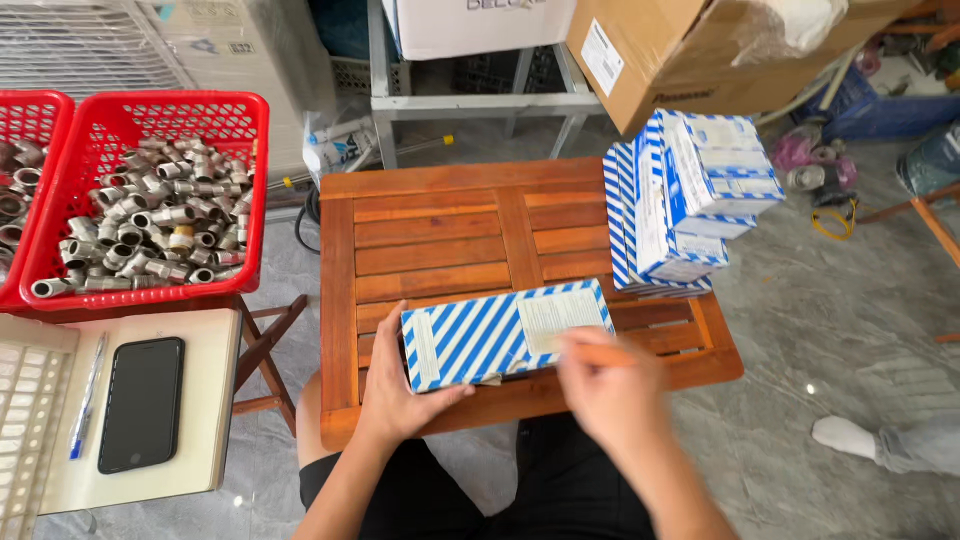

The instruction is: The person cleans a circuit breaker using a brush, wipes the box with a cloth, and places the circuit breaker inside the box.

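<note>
A flat blue-and-white striped box [490, 335] with a white label lies on the near part of a small wooden slatted table [450, 230]. My left hand [405, 385] holds the box's near-left corner, thumb over the front edge. My right hand [605, 385] is blurred at the box's near-right end and grips a thin orange pen-like thing [600, 354] lying over the label. Whether its tip touches the label is unclear.
A stack of similar striped boxes [680, 200] stands at the table's right. Red baskets [215, 110] of metal pipe fittings sit left, above a board with a black phone [142, 402] and a pen [88, 395]. Cardboard boxes [690, 50] behind; another person's foot [850, 437] right.
</note>
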